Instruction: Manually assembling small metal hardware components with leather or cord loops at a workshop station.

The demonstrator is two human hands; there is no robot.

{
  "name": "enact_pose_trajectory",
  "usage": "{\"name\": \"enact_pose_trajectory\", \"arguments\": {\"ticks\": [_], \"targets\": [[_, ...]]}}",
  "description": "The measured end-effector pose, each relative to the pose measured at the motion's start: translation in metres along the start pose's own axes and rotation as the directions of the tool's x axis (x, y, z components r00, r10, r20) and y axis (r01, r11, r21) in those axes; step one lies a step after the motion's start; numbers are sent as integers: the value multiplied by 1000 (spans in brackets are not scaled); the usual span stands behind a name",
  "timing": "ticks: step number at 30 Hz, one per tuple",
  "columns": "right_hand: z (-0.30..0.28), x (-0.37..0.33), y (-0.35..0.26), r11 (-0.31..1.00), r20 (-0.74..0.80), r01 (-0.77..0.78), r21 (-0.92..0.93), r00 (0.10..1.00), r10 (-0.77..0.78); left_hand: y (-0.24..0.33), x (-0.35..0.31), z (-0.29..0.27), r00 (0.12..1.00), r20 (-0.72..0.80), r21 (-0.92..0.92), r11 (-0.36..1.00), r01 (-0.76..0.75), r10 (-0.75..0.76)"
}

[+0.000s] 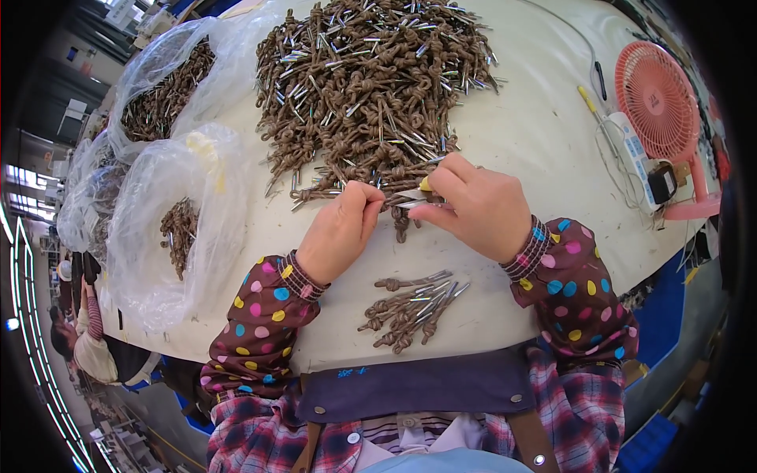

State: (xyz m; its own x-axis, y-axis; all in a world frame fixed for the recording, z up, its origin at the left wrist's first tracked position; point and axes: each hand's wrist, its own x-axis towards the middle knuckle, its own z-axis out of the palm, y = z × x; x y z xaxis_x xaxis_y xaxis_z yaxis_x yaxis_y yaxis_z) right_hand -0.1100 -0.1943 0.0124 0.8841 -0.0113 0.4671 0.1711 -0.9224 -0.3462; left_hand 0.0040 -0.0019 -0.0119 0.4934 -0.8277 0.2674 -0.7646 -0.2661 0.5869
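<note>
While hands [339, 230] [483, 206] flank pointed metal blades [412, 195], knotted cords [371, 102] lie heaped.

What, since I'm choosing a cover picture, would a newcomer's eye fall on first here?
Probably the great heap of brown knotted cords with shiny metal tips, piled at the top centre of the pale table. Next, just below it, come the left hand and the right hand, which holds small snips, both in bright polka-dot sleeves. The pink fan stands out at upper right.
</note>
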Motion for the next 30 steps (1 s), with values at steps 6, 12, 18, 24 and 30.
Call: {"name": "enact_pose_trajectory", "arguments": {"ticks": [6,12,18,24,30], "targets": [[8,-2,-4,980,-5,133,-150,991,-136,1,3,3,992,-73,-26,994,-108,106],[8,-2,-5,973,0,154,-170,988,-157,5,3,4,996,-52,-55,995,-81,78],[4,-2,-4,971,-11,189,-148,981,-192,5,0,3,994,-42,-59,993,-101,99],[6,1,9,934,-16,-110,339,992,123,2,0,6,996,-66,-186,980,-75,64],[-7,5,0,716,423,-426,553,884,200,-1,7,-5,992,-102,-187,978,-93,75]]}}
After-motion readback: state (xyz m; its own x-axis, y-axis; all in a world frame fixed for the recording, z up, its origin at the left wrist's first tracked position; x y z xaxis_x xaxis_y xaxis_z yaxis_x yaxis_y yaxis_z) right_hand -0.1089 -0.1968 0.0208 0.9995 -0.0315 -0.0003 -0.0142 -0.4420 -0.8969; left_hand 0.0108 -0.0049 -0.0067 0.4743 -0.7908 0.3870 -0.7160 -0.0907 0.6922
